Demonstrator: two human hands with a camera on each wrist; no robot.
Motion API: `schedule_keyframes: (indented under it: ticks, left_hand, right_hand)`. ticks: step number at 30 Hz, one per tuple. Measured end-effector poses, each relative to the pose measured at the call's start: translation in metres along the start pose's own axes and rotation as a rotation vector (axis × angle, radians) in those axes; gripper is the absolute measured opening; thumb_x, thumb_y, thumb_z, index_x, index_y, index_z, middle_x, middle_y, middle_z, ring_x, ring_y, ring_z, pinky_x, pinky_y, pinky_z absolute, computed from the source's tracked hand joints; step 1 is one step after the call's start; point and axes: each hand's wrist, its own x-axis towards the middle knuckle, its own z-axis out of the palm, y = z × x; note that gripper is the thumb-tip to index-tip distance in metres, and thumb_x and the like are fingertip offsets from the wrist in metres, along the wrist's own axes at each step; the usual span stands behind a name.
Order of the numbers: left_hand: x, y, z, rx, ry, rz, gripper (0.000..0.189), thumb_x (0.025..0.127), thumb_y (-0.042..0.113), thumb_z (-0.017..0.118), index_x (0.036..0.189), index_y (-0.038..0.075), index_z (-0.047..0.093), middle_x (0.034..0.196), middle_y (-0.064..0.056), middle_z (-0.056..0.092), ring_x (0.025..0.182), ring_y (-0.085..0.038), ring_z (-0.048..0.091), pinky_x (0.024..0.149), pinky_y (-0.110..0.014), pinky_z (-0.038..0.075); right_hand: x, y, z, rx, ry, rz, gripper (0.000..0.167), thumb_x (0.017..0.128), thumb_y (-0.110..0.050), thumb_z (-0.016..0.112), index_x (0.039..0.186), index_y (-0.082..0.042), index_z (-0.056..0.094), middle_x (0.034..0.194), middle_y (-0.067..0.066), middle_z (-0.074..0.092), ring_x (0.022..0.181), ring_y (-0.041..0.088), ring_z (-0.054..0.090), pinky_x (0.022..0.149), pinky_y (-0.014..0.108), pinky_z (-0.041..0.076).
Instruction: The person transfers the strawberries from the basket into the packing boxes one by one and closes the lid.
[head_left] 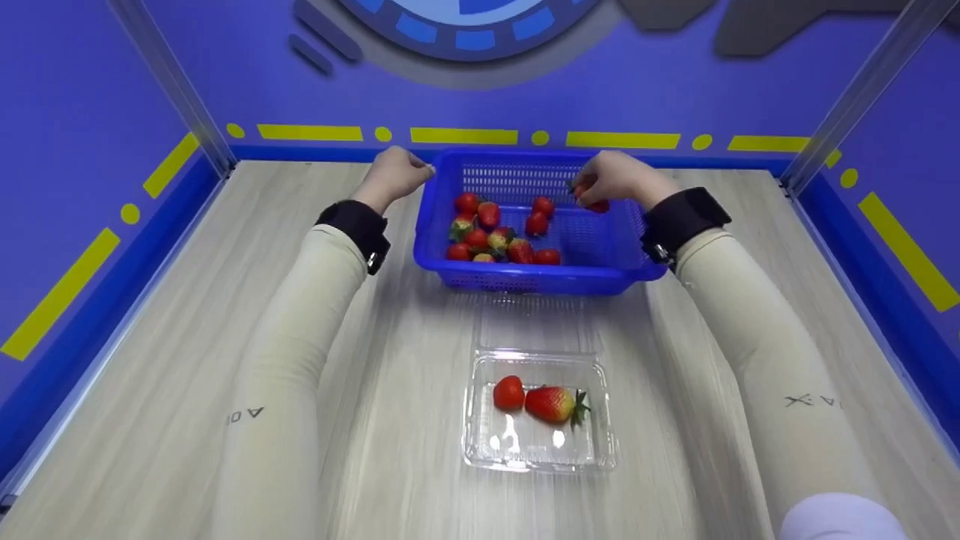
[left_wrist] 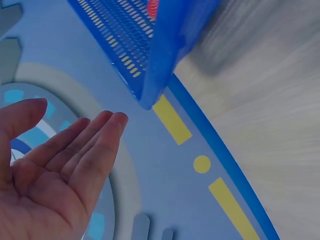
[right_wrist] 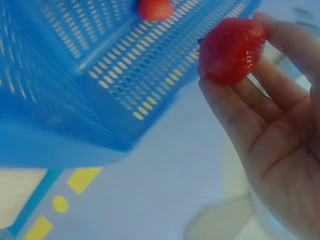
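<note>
2 sleeves [head_left: 270,397], 1 pinched strawberry [right_wrist: 232,50]

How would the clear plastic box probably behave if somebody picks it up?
The clear plastic box is probably light and somewhat flexible, since it looks thin and see-through. Its lid lies folded open, so it may flop. The two strawberries inside could roll, having room around them.

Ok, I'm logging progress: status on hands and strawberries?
Right hand pinching strawberry at blue plastic basket. Left hand empty, beside basket. Two strawberries in open clear clamshell; nothing visibly blocking it.
</note>
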Motion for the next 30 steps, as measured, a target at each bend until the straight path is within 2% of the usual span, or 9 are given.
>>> schedule_keyframes:
  ticks: [1, 2, 4, 7, 12, 16, 20, 24, 30]
  left_hand:
    - [-0.002, 0.001, -0.001, -0.01, -0.013, 0.0, 0.036, 0.102, 0.023, 0.055, 0.113, -0.003, 0.076, 0.105, -0.013, 0.076, 0.098, -0.025, 0.064, 0.089, -0.032, 0.052]
    - [-0.005, 0.001, -0.002, -0.023, -0.03, -0.002, 0.04, 0.102, 0.024, 0.054, 0.126, -0.004, 0.07, 0.125, -0.017, 0.073, 0.111, -0.03, 0.065, 0.098, -0.036, 0.053]
    - [-0.011, 0.003, -0.004, -0.047, -0.064, -0.002, 0.044, 0.104, 0.024, 0.053, 0.137, -0.004, 0.061, 0.145, -0.022, 0.06, 0.127, -0.035, 0.061, 0.109, -0.043, 0.051]
    - [-0.023, 0.004, -0.004, -0.067, -0.088, 0.016, 0.046, 0.104, 0.024, 0.054, 0.14, -0.005, 0.058, 0.147, -0.023, 0.058, 0.131, -0.036, 0.06, 0.111, -0.045, 0.051]
    - [-0.048, 0.005, -0.004, -0.053, -0.109, 0.089, 0.047, 0.102, 0.023, 0.057, 0.14, -0.005, 0.058, 0.145, -0.023, 0.059, 0.137, -0.036, 0.056, 0.114, -0.047, 0.049]
    - [-0.067, 0.005, -0.003, -0.058, -0.123, 0.118, 0.046, 0.102, 0.022, 0.057, 0.14, -0.004, 0.058, 0.14, -0.023, 0.063, 0.133, -0.036, 0.06, 0.113, -0.048, 0.05]
    - [-0.085, 0.006, 0.0, -0.083, -0.145, 0.142, 0.045, 0.102, 0.021, 0.058, 0.14, -0.003, 0.059, 0.139, -0.023, 0.064, 0.131, -0.036, 0.061, 0.111, -0.048, 0.051]
    - [-0.104, 0.007, 0.007, -0.114, -0.182, 0.138, 0.045, 0.102, 0.022, 0.059, 0.14, -0.001, 0.06, 0.14, -0.021, 0.065, 0.133, -0.035, 0.06, 0.112, -0.047, 0.05]
    - [-0.132, 0.008, 0.022, -0.152, -0.244, 0.158, 0.042, 0.102, 0.021, 0.062, 0.138, -0.001, 0.062, 0.137, -0.021, 0.067, 0.125, -0.034, 0.066, 0.106, -0.045, 0.056]
  right_hand:
    - [-0.003, -0.001, -0.001, 0.002, 0.01, -0.009, 0.034, 0.092, -0.01, 0.068, 0.122, 0.006, 0.071, 0.108, 0.026, 0.073, 0.085, 0.024, 0.065, 0.084, 0.038, 0.055]
    - [-0.006, -0.002, -0.002, 0.005, 0.021, -0.017, 0.033, 0.093, -0.01, 0.068, 0.122, 0.005, 0.071, 0.106, 0.025, 0.073, 0.083, 0.024, 0.064, 0.082, 0.036, 0.054]
    - [-0.014, -0.006, -0.003, 0.01, 0.051, -0.036, 0.034, 0.093, -0.011, 0.069, 0.124, 0.004, 0.071, 0.103, 0.022, 0.072, 0.082, 0.021, 0.062, 0.078, 0.031, 0.052]
    - [-0.026, -0.012, -0.003, 0.011, 0.1, -0.084, 0.033, 0.094, -0.01, 0.069, 0.125, 0.002, 0.071, 0.102, 0.02, 0.071, 0.083, 0.022, 0.06, 0.076, 0.029, 0.048]
    - [-0.052, -0.027, 0.001, 0.019, 0.162, -0.166, 0.032, 0.094, -0.008, 0.071, 0.124, 0.002, 0.071, 0.104, 0.02, 0.069, 0.086, 0.028, 0.058, 0.079, 0.038, 0.05]
    - [-0.074, -0.035, 0.007, -0.003, 0.209, -0.26, 0.032, 0.092, -0.006, 0.074, 0.122, 0.003, 0.071, 0.114, 0.022, 0.072, 0.096, 0.033, 0.063, 0.088, 0.049, 0.057]
    - [-0.094, -0.041, 0.013, -0.038, 0.246, -0.348, 0.032, 0.091, -0.005, 0.076, 0.12, 0.005, 0.071, 0.123, 0.025, 0.071, 0.111, 0.041, 0.066, 0.097, 0.056, 0.056]
    - [-0.113, -0.048, 0.021, -0.042, 0.261, -0.412, 0.032, 0.09, -0.004, 0.076, 0.12, 0.005, 0.071, 0.125, 0.025, 0.071, 0.117, 0.043, 0.066, 0.099, 0.056, 0.056]
    - [-0.139, -0.058, 0.043, -0.043, 0.313, -0.548, 0.033, 0.086, -0.001, 0.079, 0.117, 0.005, 0.072, 0.12, 0.024, 0.072, 0.11, 0.041, 0.07, 0.09, 0.05, 0.061]
